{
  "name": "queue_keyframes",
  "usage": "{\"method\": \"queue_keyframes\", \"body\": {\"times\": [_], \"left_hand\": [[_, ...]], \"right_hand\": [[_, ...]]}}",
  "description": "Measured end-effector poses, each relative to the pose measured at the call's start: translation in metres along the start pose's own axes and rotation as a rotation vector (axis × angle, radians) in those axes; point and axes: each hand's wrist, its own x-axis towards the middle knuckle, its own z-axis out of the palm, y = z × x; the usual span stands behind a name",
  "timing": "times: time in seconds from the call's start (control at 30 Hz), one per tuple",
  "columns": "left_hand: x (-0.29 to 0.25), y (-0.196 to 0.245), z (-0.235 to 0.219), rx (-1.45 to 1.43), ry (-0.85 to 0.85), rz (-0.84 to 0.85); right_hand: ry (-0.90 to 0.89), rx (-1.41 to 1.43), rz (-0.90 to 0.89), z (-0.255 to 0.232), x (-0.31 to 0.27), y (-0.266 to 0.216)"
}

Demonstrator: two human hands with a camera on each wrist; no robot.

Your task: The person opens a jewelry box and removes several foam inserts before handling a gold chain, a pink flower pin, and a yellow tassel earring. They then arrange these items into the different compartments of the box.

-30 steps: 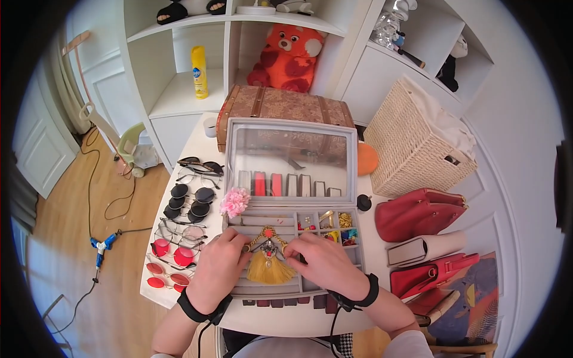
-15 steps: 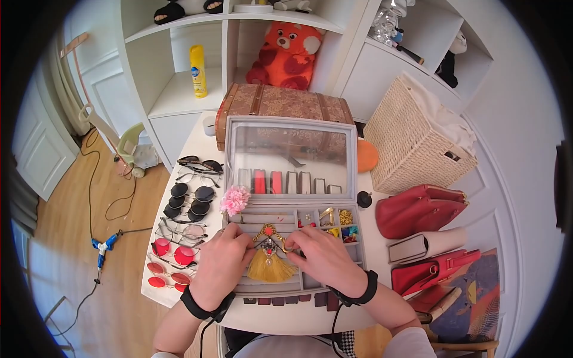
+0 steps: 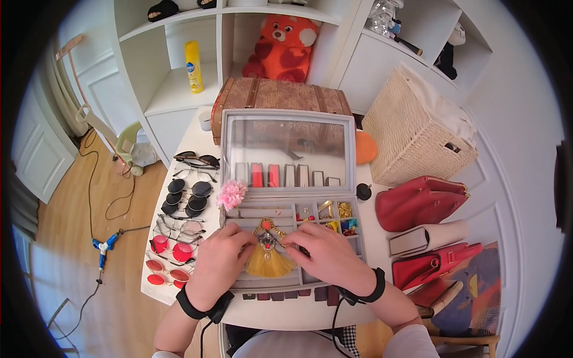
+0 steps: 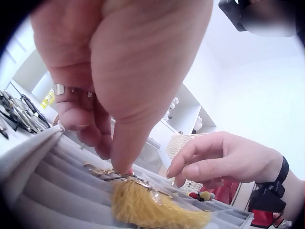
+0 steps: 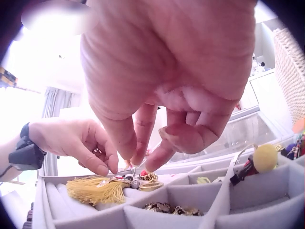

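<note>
A necklace (image 3: 265, 240) with a gold chain, jewelled pendant and full yellow tassel (image 3: 268, 264) lies in the grey jewelry box (image 3: 231, 284), across its padded rolls. At the pendant's left side my left hand (image 3: 221, 255) pinches the edge of the piece, thumb tip right at the metal in the left wrist view. My right hand (image 3: 328, 253) hovers at the pendant's right side; in the left wrist view its fingers are loosely bent, with a gap between fingertips and pendant. Its palm (image 5: 167, 62) fills much of the right wrist view.
The box's glass lid (image 3: 286, 149) stands raised behind, a pink flower (image 3: 231, 194) by its left hinge. Small compartments at right hold earrings and trinkets (image 3: 349, 225). Rows of sunglasses (image 3: 182, 253) line the left; red handbags (image 3: 421, 203) stand right. A patterned chest (image 3: 286, 95) sits behind.
The chain, earlier spread wide between both hands, now lies gathered near the pendant. My right hand has let go of its side. The head view has shifted slightly.
</note>
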Motion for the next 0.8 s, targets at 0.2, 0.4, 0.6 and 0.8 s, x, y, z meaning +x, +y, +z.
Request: {"method": "queue_keyframes", "body": {"times": [0.2, 0.4, 0.6, 0.8], "left_hand": [[-0.041, 0.044, -0.037, -0.279, -0.040, -0.155], [-0.104, 0.046, -0.036, -0.538, -0.667, 0.121], [-0.115, 0.034, -0.020, -0.487, -0.703, 0.103], [-0.075, 0.092, -0.067, -1.135, -0.414, -0.283]], "right_hand": [[-0.006, 0.175, -0.017, -0.049, -0.035, -0.021], [-0.545, 0.480, 0.173, -0.084, -0.113, -0.002], [-0.685, 0.362, 0.279, -0.064, -0.164, 0.024], [-0.824, 0.474, 0.374, -0.040, -0.182, 0.021]]}}
